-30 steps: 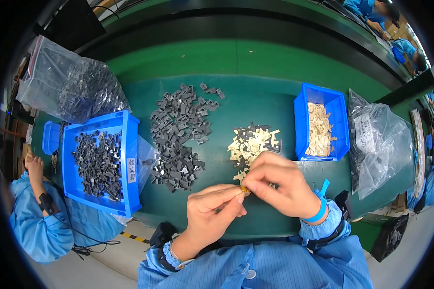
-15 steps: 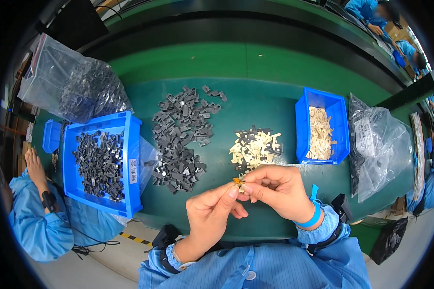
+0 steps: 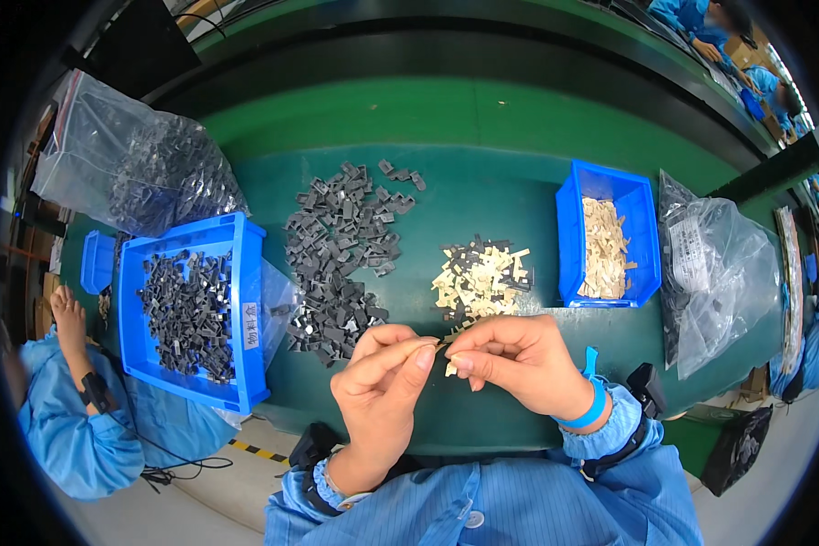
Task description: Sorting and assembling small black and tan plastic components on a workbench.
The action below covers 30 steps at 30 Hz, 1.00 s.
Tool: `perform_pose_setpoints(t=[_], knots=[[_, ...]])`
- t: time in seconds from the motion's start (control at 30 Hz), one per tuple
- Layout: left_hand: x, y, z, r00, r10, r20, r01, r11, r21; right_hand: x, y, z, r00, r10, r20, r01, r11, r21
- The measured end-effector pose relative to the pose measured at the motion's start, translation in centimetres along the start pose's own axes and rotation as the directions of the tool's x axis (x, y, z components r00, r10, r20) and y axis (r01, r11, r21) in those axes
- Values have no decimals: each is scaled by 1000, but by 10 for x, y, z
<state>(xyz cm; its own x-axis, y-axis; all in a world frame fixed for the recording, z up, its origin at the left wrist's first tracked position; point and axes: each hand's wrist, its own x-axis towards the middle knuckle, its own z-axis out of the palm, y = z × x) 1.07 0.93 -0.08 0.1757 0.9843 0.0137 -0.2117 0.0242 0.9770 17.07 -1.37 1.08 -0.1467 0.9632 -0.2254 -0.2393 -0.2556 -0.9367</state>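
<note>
Bright, even light; fisheye-bent edges

Blue bins [image 3: 196,314], clear bags [image 3: 714,264]

On the green table [image 3: 482,196], a loose heap of dark grey plastic clips [image 3: 341,255] lies centre; a large blue plastic bin [image 3: 246,314] sits left of it, a smaller blue bin [image 3: 569,237] right.

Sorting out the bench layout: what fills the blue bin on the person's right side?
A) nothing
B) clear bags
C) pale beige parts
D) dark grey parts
C: the right blue bin holds pale beige parts, while the dark grey parts sit in the left blue bin.
</note>
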Motion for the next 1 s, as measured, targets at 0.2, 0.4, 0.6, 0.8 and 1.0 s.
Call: perform_pose_setpoints(t=[0.2,0.4,0.6,0.8,1.0], knots=[[-3,-4,1,994,98,55,-101,994,49,0,6,6,998,-58,-33,61,993,99],[-7,-5,5,984,-157,86,175,944,-279,-2,8,7,993,-99,-69,104,991,83],[-4,0,8,905,-358,229,420,668,-615,-4,-2,2,987,-130,-91,137,987,78],[3,13,-10,1000,6,-28,-11,982,-187,-17,-49,-49,592,-780,-202,129,339,-932],[0,16,-5,956,291,34,-289,918,271,-25,-47,-92,546,-823,-157,-186,63,-981]])
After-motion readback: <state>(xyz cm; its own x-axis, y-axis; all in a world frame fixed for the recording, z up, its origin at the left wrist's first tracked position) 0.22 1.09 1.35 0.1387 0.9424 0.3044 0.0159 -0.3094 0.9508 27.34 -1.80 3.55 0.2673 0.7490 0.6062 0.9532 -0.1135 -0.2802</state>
